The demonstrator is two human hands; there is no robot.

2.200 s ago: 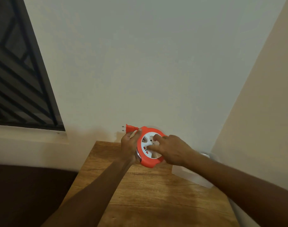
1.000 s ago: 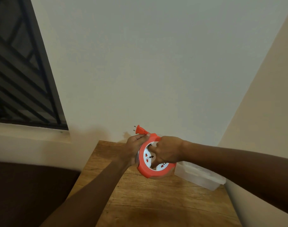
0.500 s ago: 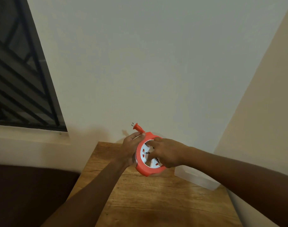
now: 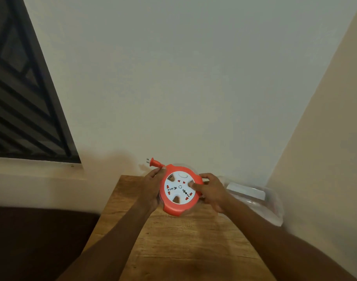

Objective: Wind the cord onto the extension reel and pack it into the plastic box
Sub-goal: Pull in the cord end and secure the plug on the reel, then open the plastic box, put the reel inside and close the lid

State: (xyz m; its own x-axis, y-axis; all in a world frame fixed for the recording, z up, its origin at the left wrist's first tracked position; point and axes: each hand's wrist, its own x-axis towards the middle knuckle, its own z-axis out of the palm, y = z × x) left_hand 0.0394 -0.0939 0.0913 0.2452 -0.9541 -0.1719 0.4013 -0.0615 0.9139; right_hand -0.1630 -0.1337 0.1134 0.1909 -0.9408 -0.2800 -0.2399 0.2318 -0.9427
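Orange plug [image 4: 153, 162] pointing up-left

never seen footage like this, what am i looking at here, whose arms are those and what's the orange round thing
There is no machine here: the picture comes from a camera worn on a person's head, looking forward and down, so the two bare arms are that person's own. Both hands hold a round orange extension reel with a white socket face above a brown wooden table. The left hand has a grip on the reel's left edge, and the right hand holds its right edge with a finger on the white face. A small orange plug sticks out at the reel's upper left. On the table to the right, by the wall, sits a clear plastic box.
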